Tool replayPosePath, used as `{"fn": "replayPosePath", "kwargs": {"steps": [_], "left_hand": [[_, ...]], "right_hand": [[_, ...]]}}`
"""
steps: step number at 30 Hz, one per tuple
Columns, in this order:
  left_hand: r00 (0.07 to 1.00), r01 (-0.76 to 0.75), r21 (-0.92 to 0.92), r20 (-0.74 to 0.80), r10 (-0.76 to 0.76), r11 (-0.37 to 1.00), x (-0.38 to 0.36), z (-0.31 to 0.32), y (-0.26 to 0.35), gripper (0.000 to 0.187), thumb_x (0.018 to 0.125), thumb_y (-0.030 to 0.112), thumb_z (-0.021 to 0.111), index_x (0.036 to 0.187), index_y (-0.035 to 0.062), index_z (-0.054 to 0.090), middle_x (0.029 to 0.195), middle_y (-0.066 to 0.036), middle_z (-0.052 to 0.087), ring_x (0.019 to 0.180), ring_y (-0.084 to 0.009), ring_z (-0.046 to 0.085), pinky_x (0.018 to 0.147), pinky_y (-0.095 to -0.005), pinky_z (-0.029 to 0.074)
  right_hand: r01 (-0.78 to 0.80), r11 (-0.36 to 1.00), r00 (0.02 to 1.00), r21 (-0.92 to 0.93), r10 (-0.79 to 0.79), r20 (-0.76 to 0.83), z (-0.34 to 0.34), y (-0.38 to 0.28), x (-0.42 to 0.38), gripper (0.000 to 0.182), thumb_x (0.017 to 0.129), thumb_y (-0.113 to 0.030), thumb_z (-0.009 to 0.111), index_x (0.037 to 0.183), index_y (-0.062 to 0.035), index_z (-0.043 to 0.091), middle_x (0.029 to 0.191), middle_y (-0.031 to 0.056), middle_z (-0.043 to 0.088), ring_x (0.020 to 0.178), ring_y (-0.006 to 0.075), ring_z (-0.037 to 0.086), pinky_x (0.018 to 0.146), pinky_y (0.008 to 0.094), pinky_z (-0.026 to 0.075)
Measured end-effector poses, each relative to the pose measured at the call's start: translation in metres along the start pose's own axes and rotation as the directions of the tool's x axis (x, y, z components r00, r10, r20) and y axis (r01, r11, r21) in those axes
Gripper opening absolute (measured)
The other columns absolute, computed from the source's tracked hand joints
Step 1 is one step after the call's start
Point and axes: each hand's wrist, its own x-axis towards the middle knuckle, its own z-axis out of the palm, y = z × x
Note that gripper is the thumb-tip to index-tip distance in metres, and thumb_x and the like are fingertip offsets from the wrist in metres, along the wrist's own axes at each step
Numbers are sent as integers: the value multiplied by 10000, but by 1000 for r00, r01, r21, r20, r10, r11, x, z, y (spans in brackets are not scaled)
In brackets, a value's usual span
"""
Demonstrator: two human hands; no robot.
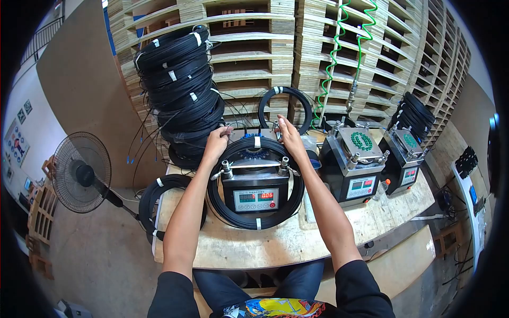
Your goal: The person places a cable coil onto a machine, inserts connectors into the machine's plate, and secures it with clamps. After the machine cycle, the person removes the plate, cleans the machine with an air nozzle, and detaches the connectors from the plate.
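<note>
A coil of black cable (258,221) with white ties hangs around the front of a black machine (228,186) that has a lit red display. My left hand (218,142) is at the machine's back left corner, its fingers bent over the far edge; what they hold, if anything, is hidden. At the back right corner is my right hand (288,132), thumb and fingers apart around a metal post. Blue connectors (253,133) stand on the machine's top plate between my hands.
Behind on the left rises a tall stack of black cable coils (180,100). Two similar machines (353,175) stand at right, near a small bottle (383,188). Another coil (159,199) overhangs the table's left edge. A fan (82,172) is at far left; pallets (244,53) are behind.
</note>
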Motion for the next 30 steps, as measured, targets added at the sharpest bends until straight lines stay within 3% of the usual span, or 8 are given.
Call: {"fn": "replayPosePath", "kwargs": {"steps": [8, 14, 16, 22, 30], "left_hand": [[1000, -16, -3, 7, 16, 1000, -1, 0, 2, 479, 836, -82, 503, 1261, 10, 703, 1134, -123, 727, 1026, -204, 673, 875, -307, 509], [1000, 1, -3, 7, -1, 1000, 0, 0, 0, 436, 859, -60, 502, 1238, -5, 709, 1116, -139, 739, 1026, -215, 681, 893, -306, 507], [1000, -6, 27, -9, 7, 1000, -1, 1, 2, 433, 858, -63, 483, 1222, -15, 713, 1110, -147, 743, 1018, -214, 684, 904, -305, 506], [1000, -4, 44, -15, 5, 999, -1, 0, 1, 445, 833, -66, 495, 1215, -13, 716, 1127, -143, 742, 1000, -207, 688, 903, -307, 507], [1000, 6, 20, -1, -6, 1000, 0, 0, 0, 417, 847, -51, 506, 1206, -17, 716, 1120, -147, 745, 1000, -209, 689, 909, -314, 509]], "right_hand": [[6, 1000, 1000, 22, -6, -10, 0, -3, -2, 613, 1097, -511, 414, 1488, -50, 517, 1201, 131, 667, 1000, 180, 667, 701, 309, 536], [33, 997, 998, -76, -37, -46, 1, 6, 1, 616, 1091, -523, 416, 1476, -57, 533, 1114, 135, 693, 980, 192, 683, 700, 315, 543], [15, 1000, 997, -6, -15, -71, 2, 1, -2, 581, 1093, -489, 443, 1418, -22, 565, 1041, 165, 707, 938, 219, 679, 797, 351, 532], [29, 1000, 997, 9, -28, -68, 2, 1, -1, 564, 1090, -475, 460, 1406, -22, 573, 1003, 139, 703, 921, 196, 674, 716, 340, 539], [29, 1000, 996, -6, -30, -86, 2, 4, 1, 563, 1091, -464, 461, 1382, 2, 585, 1019, 160, 716, 915, 231, 694, 780, 361, 534]]}}
